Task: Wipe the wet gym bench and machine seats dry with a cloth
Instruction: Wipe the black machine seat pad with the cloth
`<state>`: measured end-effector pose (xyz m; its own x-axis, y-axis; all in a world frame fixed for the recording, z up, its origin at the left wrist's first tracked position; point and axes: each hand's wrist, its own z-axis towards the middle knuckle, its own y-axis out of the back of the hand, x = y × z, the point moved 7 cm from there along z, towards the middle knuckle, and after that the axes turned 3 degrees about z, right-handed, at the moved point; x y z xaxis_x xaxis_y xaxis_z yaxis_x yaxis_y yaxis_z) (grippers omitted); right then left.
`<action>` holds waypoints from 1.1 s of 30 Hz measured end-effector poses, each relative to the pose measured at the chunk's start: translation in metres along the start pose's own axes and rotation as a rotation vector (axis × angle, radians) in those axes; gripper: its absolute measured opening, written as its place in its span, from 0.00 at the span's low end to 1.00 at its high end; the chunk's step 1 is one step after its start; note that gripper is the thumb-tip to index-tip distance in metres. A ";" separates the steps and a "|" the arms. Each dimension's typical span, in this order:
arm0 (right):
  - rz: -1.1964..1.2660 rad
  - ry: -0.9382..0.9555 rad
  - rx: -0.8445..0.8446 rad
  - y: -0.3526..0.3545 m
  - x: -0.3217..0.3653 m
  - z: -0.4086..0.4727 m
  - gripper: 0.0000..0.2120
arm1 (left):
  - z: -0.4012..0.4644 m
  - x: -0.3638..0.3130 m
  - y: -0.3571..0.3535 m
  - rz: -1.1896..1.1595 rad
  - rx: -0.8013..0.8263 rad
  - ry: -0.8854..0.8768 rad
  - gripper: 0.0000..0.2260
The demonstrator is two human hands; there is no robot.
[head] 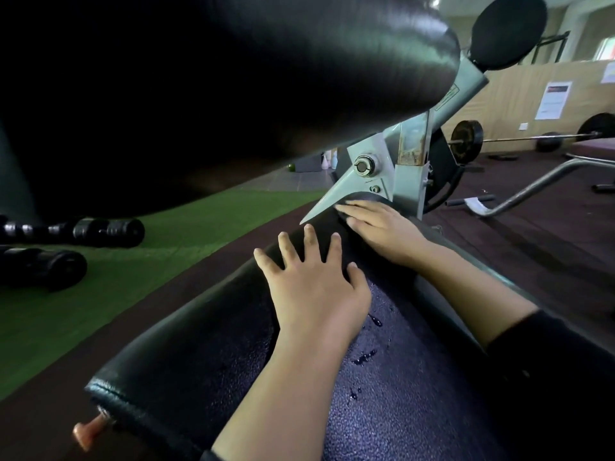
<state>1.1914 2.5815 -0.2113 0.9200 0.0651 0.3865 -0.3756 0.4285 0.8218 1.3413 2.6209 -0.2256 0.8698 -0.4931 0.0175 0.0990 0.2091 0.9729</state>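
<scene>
While the long black padded bench seat (pixel 206 354) is running diagonally from the lower left up toward the grey steel machine frame (pixel 409 168), you are pressing both palms onto it with no cloth visible anywhere under or beside them. Your left hand (pixel 312 287) is lying flat on the middle of the pad, its fingers (pixel 286 247) spread and straight, holding nothing. Your right hand (pixel 379 224) is resting at the far end, just beside the frame's pivot bracket, fingers extended and together, also holding nothing as far as I can tell.

Dark water droplets (pixel 364 356) are beading on the pebbled, slightly glossy vinyl between your forearms, so that patch is still waiting to be dried. To do this well, you should be getting a cloth under a flat palm and drawing it in long overlapping strokes along the pad, then following the rounded side edge and the stitched seam where water tends to collect.

Overhead, a fat black cylindrical roller pad (pixel 299 61) is looming close. Beyond the bench, black dumbbells (pixel 109 231) are lying on green artificial turf (pixel 139 261), and a barbell with a dark weight plate (pixel 466 138) is sitting near the far wall.
</scene>
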 end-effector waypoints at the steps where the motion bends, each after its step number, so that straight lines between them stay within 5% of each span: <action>1: 0.045 0.001 0.027 -0.004 0.004 0.015 0.18 | 0.001 0.000 0.000 0.000 0.001 0.002 0.26; 10: 0.168 -0.255 -0.075 0.016 -0.056 0.027 0.19 | 0.000 0.001 0.000 -0.022 0.010 -0.007 0.26; 16: -0.010 -0.109 -0.101 0.013 -0.020 -0.029 0.19 | 0.003 0.000 -0.001 -0.020 0.027 -0.010 0.26; 24: 0.116 -0.095 0.091 -0.011 0.011 0.052 0.16 | 0.003 0.000 -0.001 -0.037 0.022 -0.003 0.26; 33: 0.086 -0.209 -0.137 0.012 -0.015 -0.010 0.17 | 0.004 0.000 -0.001 -0.039 0.027 -0.015 0.26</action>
<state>1.1739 2.5949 -0.2111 0.8368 -0.0751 0.5424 -0.4197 0.5483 0.7234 1.3394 2.6169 -0.2253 0.8581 -0.5133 -0.0168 0.1190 0.1669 0.9788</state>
